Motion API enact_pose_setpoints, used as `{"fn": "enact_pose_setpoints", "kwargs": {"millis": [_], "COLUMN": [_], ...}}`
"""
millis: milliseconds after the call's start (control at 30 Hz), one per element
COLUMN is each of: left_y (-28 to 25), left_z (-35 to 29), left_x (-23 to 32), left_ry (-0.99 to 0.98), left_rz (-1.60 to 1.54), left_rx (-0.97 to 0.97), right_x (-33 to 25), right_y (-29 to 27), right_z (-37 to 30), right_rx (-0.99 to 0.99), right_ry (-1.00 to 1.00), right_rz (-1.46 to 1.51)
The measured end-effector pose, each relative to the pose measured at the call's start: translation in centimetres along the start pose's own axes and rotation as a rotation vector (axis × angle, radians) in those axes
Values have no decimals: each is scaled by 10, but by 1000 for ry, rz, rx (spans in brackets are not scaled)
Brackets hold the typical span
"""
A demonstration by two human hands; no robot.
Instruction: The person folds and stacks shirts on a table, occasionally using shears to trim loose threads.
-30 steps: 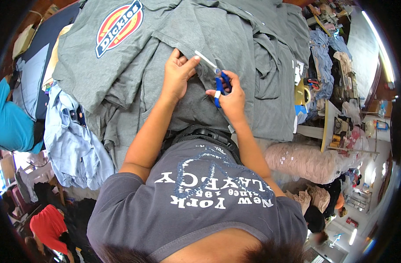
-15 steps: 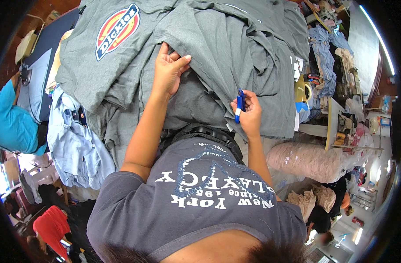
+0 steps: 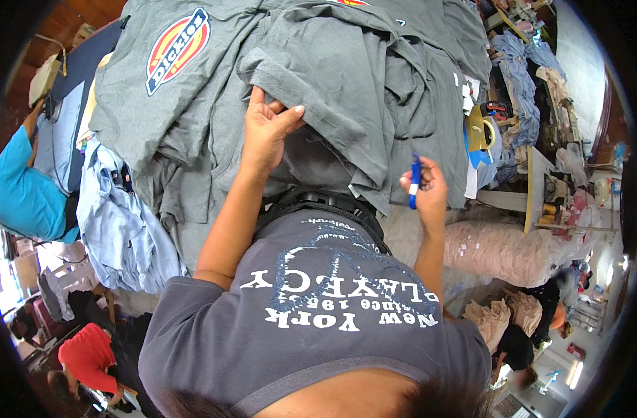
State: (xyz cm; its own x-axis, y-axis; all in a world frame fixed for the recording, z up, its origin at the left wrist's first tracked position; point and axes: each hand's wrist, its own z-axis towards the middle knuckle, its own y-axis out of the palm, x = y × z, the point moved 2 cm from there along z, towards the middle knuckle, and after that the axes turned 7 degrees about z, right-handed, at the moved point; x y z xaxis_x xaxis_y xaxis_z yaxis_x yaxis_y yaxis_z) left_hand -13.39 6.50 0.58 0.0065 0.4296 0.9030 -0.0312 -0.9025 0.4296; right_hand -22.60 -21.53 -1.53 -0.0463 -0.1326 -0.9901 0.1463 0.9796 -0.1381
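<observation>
Grey T-shirts (image 3: 318, 66) lie heaped across the work surface in front of me, one with a red, yellow and blue printed badge (image 3: 179, 52). My left hand (image 3: 268, 136) pinches the hemmed edge of a grey shirt between thumb and fingers, some of the fingers hidden beneath the cloth. In my right hand (image 3: 432, 189) is a pair of blue-handled thread snips (image 3: 415, 182), held upright beside the pile and apart from the cloth. The blades of the snips are hard to make out.
Light blue garments (image 3: 120, 223) hang at the left, near a person in turquoise (image 3: 33, 184). A roll of yellow tape (image 3: 487, 132) lies right of the shirts. A large pinkish wrapped bundle (image 3: 499, 252) sits lower right. Another person in red (image 3: 88, 355) is at lower left.
My right hand has moved right and slightly down with the snips, away from the cloth. The shirt's edge at my left hand has turned over, showing its hem.
</observation>
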Motion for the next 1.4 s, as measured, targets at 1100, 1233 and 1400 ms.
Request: {"fn": "enact_pose_setpoints", "kwargs": {"millis": [1100, 1233, 1400], "left_y": [3, 16, 10], "left_z": [-34, -38, -42], "left_x": [-46, -41, -45], "left_ry": [-39, -43, -17], "left_rz": [179, 168, 159], "left_rx": [205, 221, 209], "right_x": [103, 123, 143], "right_y": [-301, -319, -320], "right_z": [134, 128, 113], "right_rx": [244, 234, 215], "right_ry": [478, 391, 238], "right_rz": [-68, 256, 449]}}
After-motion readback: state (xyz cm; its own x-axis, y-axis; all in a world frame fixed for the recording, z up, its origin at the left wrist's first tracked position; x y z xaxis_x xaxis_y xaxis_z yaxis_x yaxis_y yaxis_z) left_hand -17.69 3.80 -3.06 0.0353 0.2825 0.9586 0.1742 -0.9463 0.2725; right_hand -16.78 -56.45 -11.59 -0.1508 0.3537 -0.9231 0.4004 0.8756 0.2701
